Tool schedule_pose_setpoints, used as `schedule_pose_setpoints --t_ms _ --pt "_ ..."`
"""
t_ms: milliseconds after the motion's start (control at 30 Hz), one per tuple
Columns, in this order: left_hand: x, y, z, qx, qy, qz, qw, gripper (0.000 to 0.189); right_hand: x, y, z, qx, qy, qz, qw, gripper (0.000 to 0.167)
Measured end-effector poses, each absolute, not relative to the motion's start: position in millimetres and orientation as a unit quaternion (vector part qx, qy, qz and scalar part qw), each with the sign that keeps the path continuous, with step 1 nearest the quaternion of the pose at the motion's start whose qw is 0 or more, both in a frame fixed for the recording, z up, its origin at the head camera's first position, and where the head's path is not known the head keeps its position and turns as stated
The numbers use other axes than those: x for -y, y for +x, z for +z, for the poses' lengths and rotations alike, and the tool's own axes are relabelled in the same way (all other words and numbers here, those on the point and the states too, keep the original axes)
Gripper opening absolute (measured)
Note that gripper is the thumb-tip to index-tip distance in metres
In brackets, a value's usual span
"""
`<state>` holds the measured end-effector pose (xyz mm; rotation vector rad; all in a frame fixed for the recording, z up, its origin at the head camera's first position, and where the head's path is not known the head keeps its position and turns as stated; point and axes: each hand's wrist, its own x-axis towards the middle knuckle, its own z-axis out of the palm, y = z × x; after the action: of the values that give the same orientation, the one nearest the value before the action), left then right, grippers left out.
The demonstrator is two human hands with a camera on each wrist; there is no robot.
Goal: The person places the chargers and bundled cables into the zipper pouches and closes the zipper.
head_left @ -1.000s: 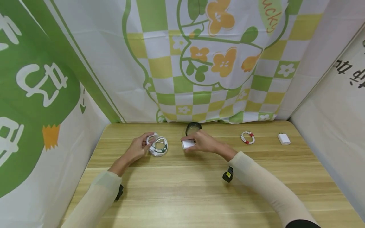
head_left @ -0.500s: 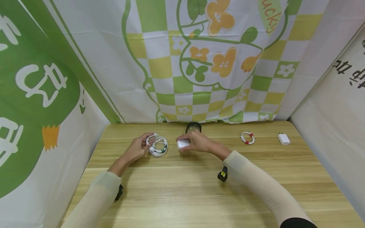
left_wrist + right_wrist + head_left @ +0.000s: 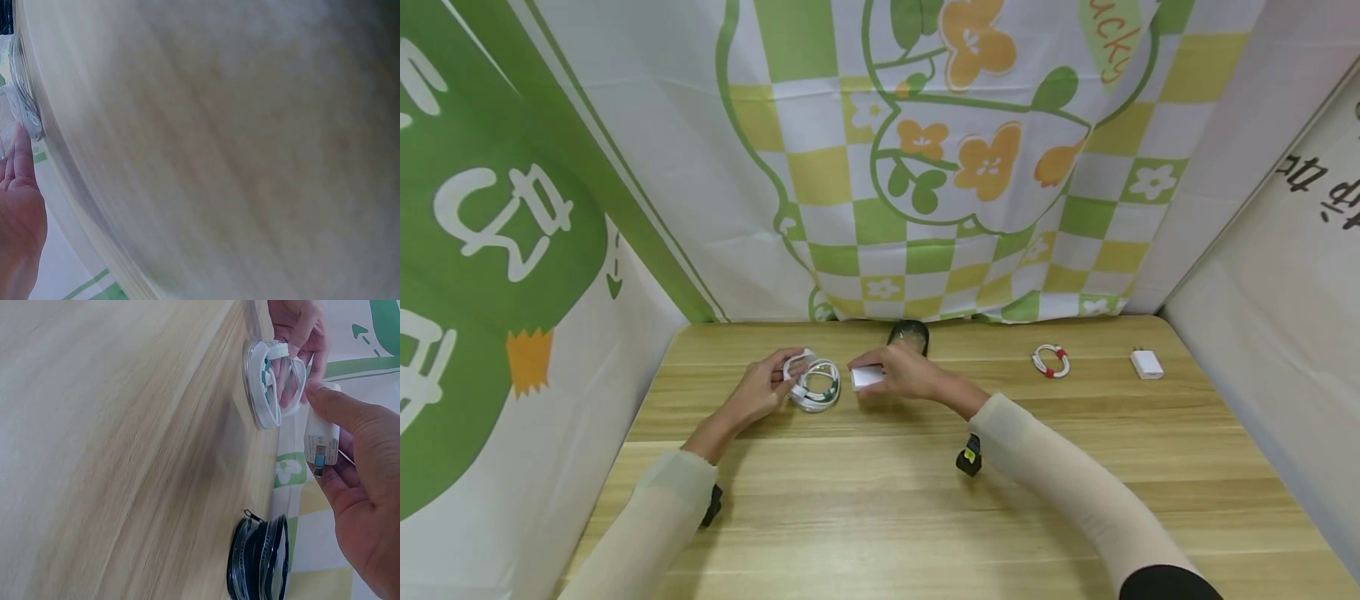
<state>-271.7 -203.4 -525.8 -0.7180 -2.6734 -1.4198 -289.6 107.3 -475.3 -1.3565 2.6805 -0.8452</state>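
Observation:
At the table's left rear lies a round clear pouch with white edging [image 3: 252, 384], and a coiled white cable with green ties [image 3: 824, 368] sits in it. My left hand [image 3: 758, 390] pinches the pouch's raised flap, thumb on one side and fingers on the other. My right hand [image 3: 912, 375] grips a white charger block [image 3: 868, 377] between thumb and fingers, just right of the pouch. The right wrist view shows the charger's printed label and port, with the pouch's open side close beyond it. Only part of my left hand [image 3: 22, 219] shows at the left wrist view's edge.
Behind my right hand stands a round black-rimmed clear zip pouch [image 3: 259, 559]. Farther right on the wooden table [image 3: 880, 517] lie a coiled white cable with red ties [image 3: 1051, 362] and another white charger [image 3: 1147, 364]. A patterned curtain [image 3: 880, 242] closes off the back.
My right hand has moved left with the charger, from in front of the black pouch to beside the clear one. My left hand has kept its hold on the flap.

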Motion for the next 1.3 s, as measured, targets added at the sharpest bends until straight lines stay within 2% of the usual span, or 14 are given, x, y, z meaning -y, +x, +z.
schedule_pose_setpoints --t_ms 933,1300 --pt "204 -271 -528 0.861 -0.238 -0.449 0.017 0.051 -66 -296 -485 -0.859 -0.436 -0.268 -0.001 0.047" --pt "208 -271 -526 0.851 -0.229 -0.473 -0.002 0.051 -52 -297 -485 -0.861 -0.423 -0.282 0.014 0.046"
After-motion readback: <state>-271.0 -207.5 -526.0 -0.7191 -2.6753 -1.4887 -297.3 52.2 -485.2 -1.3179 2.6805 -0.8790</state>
